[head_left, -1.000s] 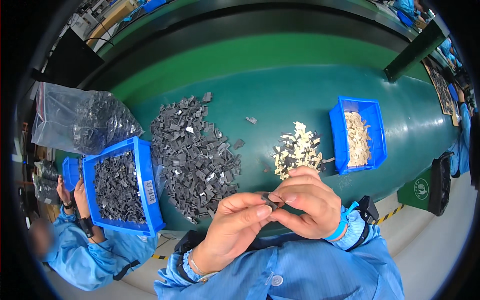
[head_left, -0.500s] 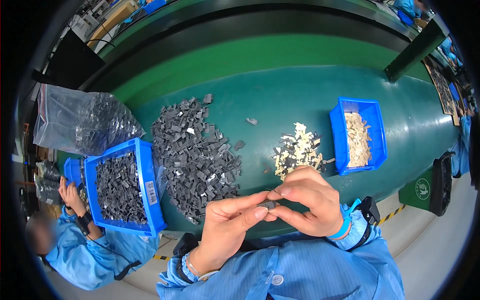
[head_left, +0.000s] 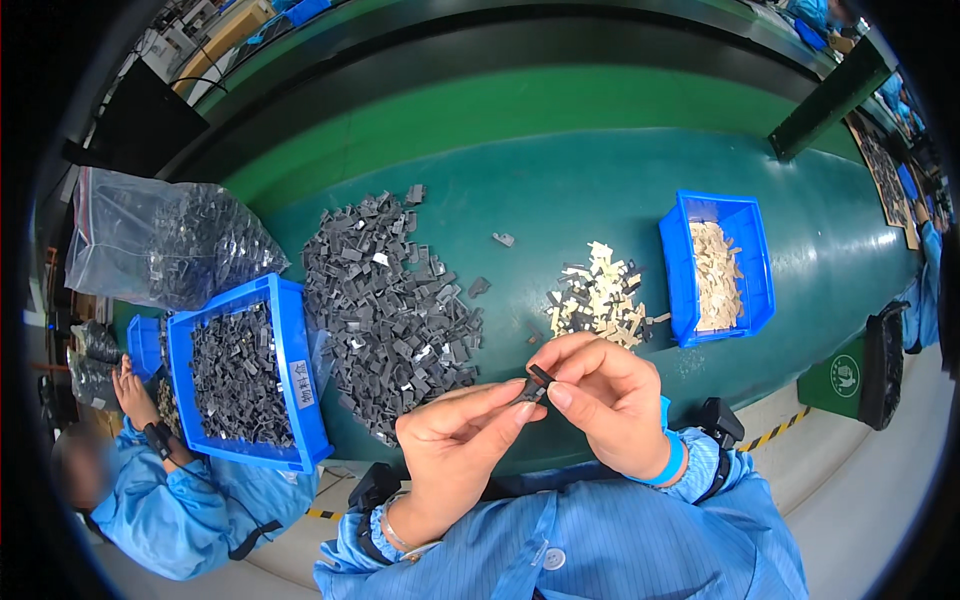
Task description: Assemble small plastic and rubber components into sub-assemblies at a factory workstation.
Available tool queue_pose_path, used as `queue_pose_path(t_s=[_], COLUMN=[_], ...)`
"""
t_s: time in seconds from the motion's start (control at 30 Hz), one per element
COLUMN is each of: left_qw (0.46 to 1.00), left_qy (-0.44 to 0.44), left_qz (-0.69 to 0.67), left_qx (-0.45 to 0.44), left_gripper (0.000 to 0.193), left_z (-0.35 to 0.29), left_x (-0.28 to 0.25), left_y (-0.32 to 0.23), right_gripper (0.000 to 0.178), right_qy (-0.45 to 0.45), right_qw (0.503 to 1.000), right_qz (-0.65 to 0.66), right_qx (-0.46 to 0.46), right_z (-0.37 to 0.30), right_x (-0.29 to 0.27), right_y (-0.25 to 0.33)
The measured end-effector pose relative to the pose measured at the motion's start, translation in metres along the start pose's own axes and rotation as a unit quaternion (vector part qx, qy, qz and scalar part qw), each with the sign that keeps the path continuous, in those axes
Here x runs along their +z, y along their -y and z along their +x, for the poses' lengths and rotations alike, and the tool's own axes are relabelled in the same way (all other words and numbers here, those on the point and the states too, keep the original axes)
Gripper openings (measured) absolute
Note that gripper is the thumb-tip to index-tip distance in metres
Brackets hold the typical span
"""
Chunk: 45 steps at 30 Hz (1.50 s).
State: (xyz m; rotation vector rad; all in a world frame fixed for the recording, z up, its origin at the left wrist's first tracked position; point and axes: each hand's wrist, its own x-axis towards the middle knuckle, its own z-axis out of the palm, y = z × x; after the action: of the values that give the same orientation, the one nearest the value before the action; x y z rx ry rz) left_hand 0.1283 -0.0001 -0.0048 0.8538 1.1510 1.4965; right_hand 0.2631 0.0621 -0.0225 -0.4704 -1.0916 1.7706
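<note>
In front of my body, both hands meet over the near edge of the green table. My left hand [head_left: 455,428] pinches a small dark grey plastic part [head_left: 531,393] between thumb and fingertips, which partly hide it. Against that part, my right hand [head_left: 612,405] holds a small black strip [head_left: 541,376] with a reddish mark, pinched between thumb and forefinger. Just beyond my right hand lies a loose pile of cream and black strips [head_left: 600,295]. To the left spreads a large heap of dark grey plastic parts [head_left: 385,310].
A blue bin [head_left: 757,265] holding cream strips stands at the right. At the left are a larger blue box [head_left: 316,405] of dark parts and a clear plastic bag [head_left: 130,245] of parts. A co-worker's hand [head_left: 135,395] is beyond the box. A green post [head_left: 830,105] rises at far right.
My right hand has turned and its fingers have lifted, so the black strip with the reddish mark now shows. My left hand has shifted slightly left, still pinching the grey part.
</note>
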Motion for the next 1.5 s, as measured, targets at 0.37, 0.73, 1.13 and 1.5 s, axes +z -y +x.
queue_pose_path(t_s=[0.37, 0.73, 1.13, 1.5], left_qw=[1.000, 0.999, 0.998, 0.999], left_qy=[-0.010, -0.022, -0.023, -0.022], left_qz=[0.010, 0.038, 0.042, 0.004], left_qx=[0.018, 0.018, 0.031, 0.046], left_gripper=[0.023, 0.021, 0.021, 0.020], left_z=[-0.001, -0.003, -0.003, -0.005], left_x=[0.000, 0.002, 0.001, 0.003], left_y=[0.002, 0.001, 0.004, 0.004], right_gripper=[0.006, 0.009, 0.013, 0.015], right_qy=[-0.045, -0.033, -0.038, -0.014], right_qw=[0.998, 0.998, 0.994, 0.980], right_qz=[0.014, -0.047, -0.095, -0.191], right_qx=[0.043, -0.009, -0.043, -0.062], right_z=[-0.002, -0.004, -0.002, 0.006], right_x=[0.006, 0.003, 0.005, -0.001], right_y=[0.001, -0.006, -0.007, -0.002])
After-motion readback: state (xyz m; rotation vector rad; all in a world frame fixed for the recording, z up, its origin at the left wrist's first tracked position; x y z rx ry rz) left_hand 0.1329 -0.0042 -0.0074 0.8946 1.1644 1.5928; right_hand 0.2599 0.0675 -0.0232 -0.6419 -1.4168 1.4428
